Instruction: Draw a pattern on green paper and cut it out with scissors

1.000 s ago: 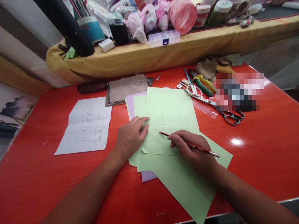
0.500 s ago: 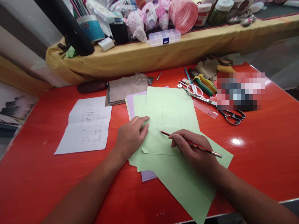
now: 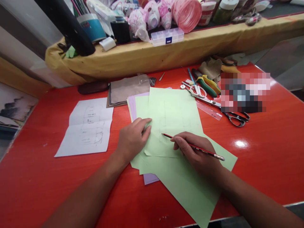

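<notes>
Head camera view: your right hand [image 3: 196, 150] pinches a red-and-black pencil [image 3: 209, 153], its point at faint lines on a green sheet [image 3: 174, 109], while your left hand [image 3: 133, 137] (thumb and forefinger apart) rests at the sheet's left edge. Beneath lie more papers [image 3: 190, 180] on your red table [image 3: 261, 158]; black-handled shears [image 3: 215, 104] sit to the right.

Right hand [image 3: 199, 158] holds a pencil [image 3: 204, 151] (over green paper [image 3: 174, 117]).

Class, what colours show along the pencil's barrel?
The pencil is red and black, best seen in the head view.
</notes>
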### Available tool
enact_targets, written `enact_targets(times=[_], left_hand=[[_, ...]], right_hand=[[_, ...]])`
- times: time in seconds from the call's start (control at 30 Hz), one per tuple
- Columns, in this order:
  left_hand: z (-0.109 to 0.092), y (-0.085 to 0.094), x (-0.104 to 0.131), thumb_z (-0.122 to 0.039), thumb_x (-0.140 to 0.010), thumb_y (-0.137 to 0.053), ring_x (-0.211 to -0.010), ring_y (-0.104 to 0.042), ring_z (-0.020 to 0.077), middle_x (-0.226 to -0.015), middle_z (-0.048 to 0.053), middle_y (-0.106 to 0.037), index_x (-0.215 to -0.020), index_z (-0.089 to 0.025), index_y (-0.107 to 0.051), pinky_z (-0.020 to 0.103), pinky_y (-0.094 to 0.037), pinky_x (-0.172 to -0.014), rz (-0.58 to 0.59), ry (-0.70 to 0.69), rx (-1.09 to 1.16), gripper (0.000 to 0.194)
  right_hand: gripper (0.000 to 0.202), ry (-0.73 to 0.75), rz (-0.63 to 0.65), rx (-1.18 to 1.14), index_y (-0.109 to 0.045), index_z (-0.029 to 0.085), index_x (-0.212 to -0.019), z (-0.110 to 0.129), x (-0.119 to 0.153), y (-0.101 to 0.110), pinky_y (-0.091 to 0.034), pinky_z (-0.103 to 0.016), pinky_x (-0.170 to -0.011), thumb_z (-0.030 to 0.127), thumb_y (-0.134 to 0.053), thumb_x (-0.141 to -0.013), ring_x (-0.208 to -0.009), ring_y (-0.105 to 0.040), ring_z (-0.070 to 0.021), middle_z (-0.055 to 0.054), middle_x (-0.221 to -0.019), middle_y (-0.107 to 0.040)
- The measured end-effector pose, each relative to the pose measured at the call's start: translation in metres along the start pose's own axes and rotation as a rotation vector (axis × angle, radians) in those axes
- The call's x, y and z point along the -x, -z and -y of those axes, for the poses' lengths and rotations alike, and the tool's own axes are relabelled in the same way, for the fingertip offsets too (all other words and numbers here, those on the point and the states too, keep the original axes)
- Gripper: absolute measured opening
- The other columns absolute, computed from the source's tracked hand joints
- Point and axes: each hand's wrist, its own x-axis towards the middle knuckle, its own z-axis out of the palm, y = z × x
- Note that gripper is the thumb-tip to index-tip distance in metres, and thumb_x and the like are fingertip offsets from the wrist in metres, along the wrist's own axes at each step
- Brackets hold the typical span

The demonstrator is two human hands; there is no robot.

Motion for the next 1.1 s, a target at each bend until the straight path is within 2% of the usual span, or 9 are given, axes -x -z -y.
enact_targets(times=[1.1], left_hand=[[-0.0007, 0.0009, -0.0003, -0.029, -0.105, -0.063, -0.068, -0.067, 0.0151, -0.097, 0.000, -0.080, -0.127, -0.026, -0.077, 0.030, -0.041, -0.058, 0.000, 0.001, -0.003, 0.026]], right_hand=[[0.031, 0.004, 0.017, 0.001, -0.078, 0.023, -0.091, 0.0008, 0.0003, 0.0009, -0.049, -0.031, -0.058, 0.037, -0.057, -0.110, -0.063, -0.065, -0.0162, -0.002, -0.076, -0.077]])
